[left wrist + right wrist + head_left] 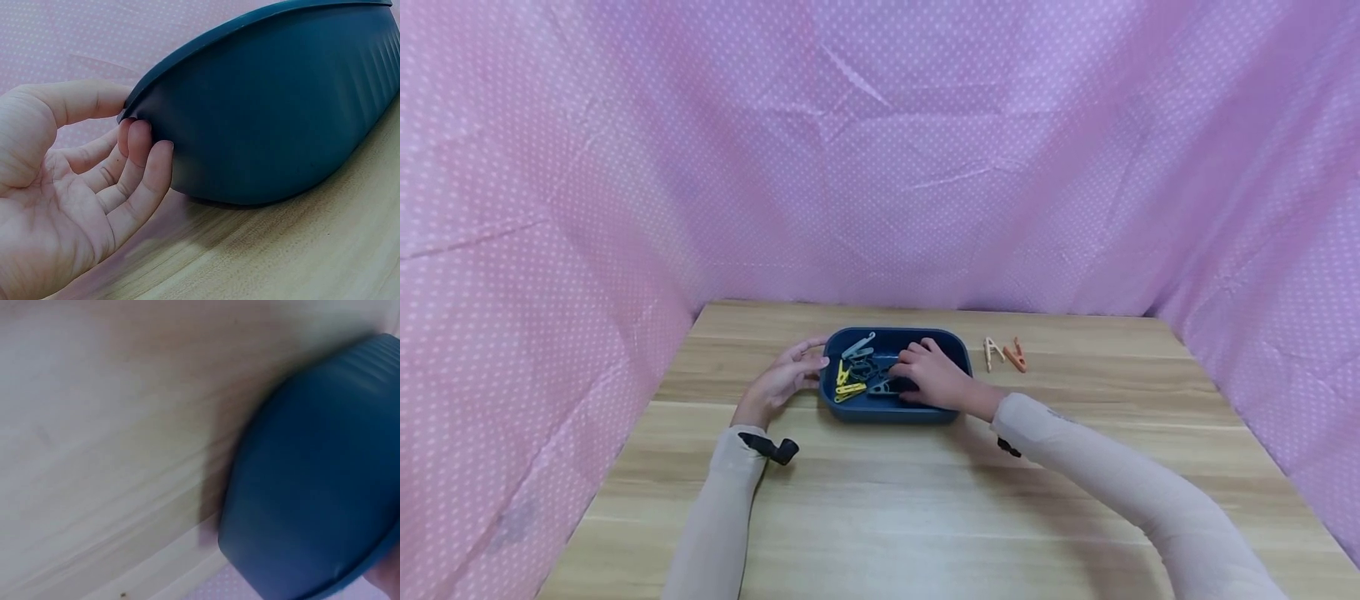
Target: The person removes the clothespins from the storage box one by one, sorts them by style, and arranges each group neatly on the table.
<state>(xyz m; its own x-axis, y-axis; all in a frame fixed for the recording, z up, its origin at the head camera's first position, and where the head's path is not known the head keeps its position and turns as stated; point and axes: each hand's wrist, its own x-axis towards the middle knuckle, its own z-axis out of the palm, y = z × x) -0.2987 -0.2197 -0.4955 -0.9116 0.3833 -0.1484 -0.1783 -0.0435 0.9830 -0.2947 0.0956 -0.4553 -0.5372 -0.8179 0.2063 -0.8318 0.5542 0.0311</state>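
A dark blue plastic basin point(891, 415) stands on the table, holding several clothespins. Grey-blue clothespins point(858, 344) and yellow clothespins point(850, 389) lie toward its left end, with dark ones point(882, 387) nearer the middle. My left hand point(786, 377) pinches the basin's left rim; in the left wrist view the thumb is on the rim and fingertips press beneath it. My right hand point(934, 377) reaches over the near right side into the basin, fingers bent down beside the dark clothespins. Whether those fingers hold one is hidden; the right wrist view shows mostly the basin's outer wall point(312, 475).
A cream clothespin point(992, 353) and an orange clothespin point(1016, 357) lie on the wooden table point(865, 517), just right of the basin. Pink dotted cloth point(925, 167) hangs behind the table and along both sides.
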